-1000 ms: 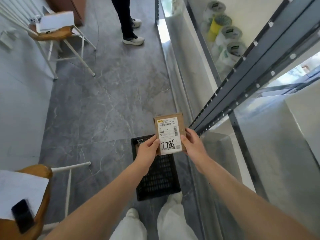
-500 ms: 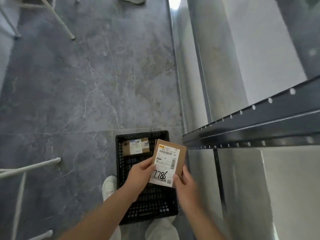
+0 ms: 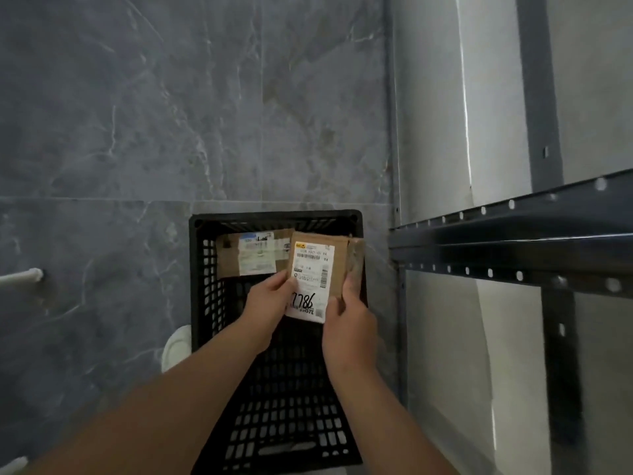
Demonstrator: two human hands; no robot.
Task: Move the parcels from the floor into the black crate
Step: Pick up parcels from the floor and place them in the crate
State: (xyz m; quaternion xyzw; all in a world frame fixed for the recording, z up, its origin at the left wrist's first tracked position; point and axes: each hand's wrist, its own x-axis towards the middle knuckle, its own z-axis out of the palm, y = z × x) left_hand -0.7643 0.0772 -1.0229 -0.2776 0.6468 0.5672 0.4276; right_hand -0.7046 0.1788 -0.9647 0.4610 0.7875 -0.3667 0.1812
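Small cardboard parcel, label 7786 upward, held over far right corner of black crate. Left-hand grip pinches one edge, right-hand grip clasps opposite edge, likely steadying it for lowering. Second labelled parcel lies inside crate, far end.

2 parcels, 1 black crate, 2 hands, 1 white shoe.

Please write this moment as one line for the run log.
left grip, right grip: both hold parcel 7786 | parcel 7786: over black crate, not yet released | inside black crate: another parcel
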